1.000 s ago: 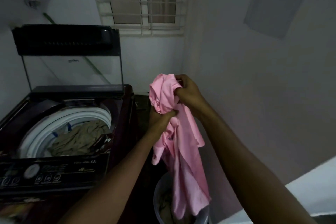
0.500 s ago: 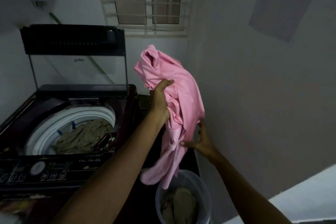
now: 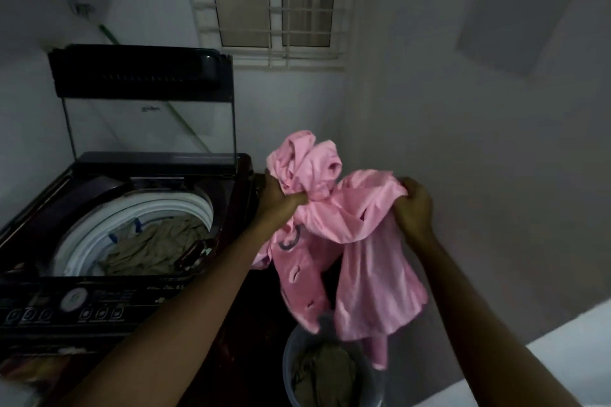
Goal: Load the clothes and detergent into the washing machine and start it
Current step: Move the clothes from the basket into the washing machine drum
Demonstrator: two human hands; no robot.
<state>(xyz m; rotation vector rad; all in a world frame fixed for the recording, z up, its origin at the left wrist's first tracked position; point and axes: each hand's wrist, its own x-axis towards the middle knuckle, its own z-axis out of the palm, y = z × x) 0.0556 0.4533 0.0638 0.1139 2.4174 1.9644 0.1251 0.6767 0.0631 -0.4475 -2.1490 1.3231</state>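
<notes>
A pink shirt (image 3: 347, 225) hangs bunched in the air between my hands, above a grey bucket (image 3: 291, 353) that holds an olive garment (image 3: 325, 373). My left hand (image 3: 281, 200) grips its bunched upper part near the washer's right edge. My right hand (image 3: 413, 205) grips another fold further right. The top-load washing machine (image 3: 39, 307) stands at the left with its glass lid (image 3: 145, 102) raised. Inside its white-rimmed drum (image 3: 86, 241) lies an olive-brown cloth (image 3: 155, 244).
The washer's control panel (image 3: 72, 302) with a round dial and buttons faces me at the lower left. A barred window (image 3: 271, 0) is in the wall behind. A plain wall closes the right side, with a white ledge (image 3: 562, 340) at the lower right.
My right hand came up from under the shirt and took hold of a fold at the right. The shirt dropped lower and spread between both hands.
</notes>
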